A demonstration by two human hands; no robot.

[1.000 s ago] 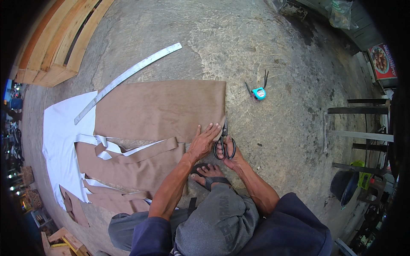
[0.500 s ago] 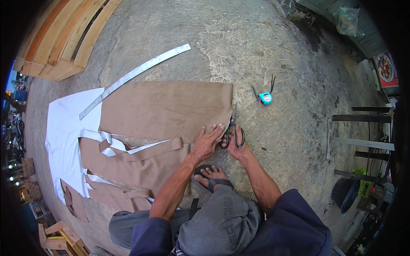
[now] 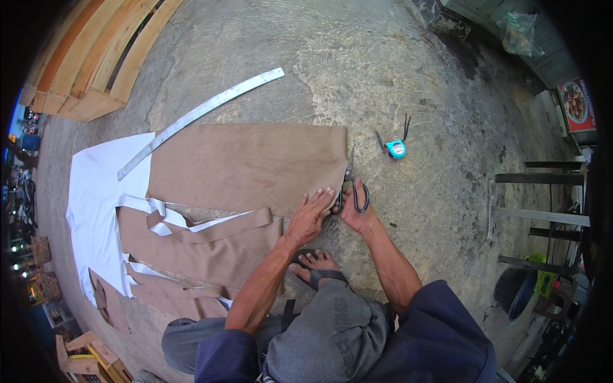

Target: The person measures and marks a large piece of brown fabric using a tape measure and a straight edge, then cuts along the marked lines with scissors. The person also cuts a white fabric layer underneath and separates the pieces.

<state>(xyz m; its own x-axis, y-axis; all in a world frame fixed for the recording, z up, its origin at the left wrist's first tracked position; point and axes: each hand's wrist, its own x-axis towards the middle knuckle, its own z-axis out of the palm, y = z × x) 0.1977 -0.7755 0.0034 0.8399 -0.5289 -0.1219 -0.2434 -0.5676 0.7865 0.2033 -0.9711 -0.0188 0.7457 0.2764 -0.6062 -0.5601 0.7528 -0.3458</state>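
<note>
Head view — brown cloth (image 3: pixel 249 165) under flat left hand (image 3: pixel 310 217); scissors (image 3: pixel 348 174) within curled right hand (image 3: pixel 357 218) — at the cloth's edge.

Worn grey concrete floor (image 3: pixel 440 255), slatted wooden crate (image 3: pixel 89 54), red sign (image 3: pixel 578 105)

I see a plastic bag (image 3: pixel 520 36) near the red poster (image 3: pixel 576 105). Well left of that poster stands a wooden crate (image 3: pixel 99 57).

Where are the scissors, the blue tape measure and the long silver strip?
Scissors (image 3: pixel 348 175): head view, around the pivot.
Blue tape measure (image 3: pixel 396 149): head view, on its case.
Long silver strip (image 3: pixel 195 114): head view, about midway along its length.
</note>
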